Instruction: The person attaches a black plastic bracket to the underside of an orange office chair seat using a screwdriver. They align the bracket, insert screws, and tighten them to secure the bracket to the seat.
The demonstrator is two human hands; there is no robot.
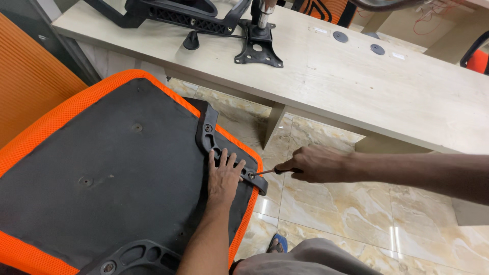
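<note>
Beyond your hands, at twelve o'clock, runs a long pale wood-grain laminate counter, and on its far-left stretch lie a black metal chair tilt plate with a chrome gas cylinder and black ribbed plastic armrest parts; two round grey cable grommets sit flush in its top further right. Under it the glossy beige marble-pattern tile floor shows, and a blue sandal toe peeks out at six o'clock beside your grey trouser knee. Nothing stands between your hands and the work. The upturned orange mesh-edged seat cushion with its flat matte black fabric underside fills the left half of the view, dotted with small recessed screw points, and a second black moulded bracket with oval holes sits at its seven o'clock edge. Along the seat's three o'clock edge lies the black curved plastic armrest bracket; its long axis runs from eleven o'clock down to five o'clock, following the seat's rim. Your left hand lies flat and open, fingers spread, pressing on the bracket's lower half and gripping nothing. Your right hand is curled closed around the handle of a slim dark-handled metal screwdriver, whose shaft points toward nine o'clock, tip meeting a screw at the bracket's lower end, just beside your left fingertips.
</note>
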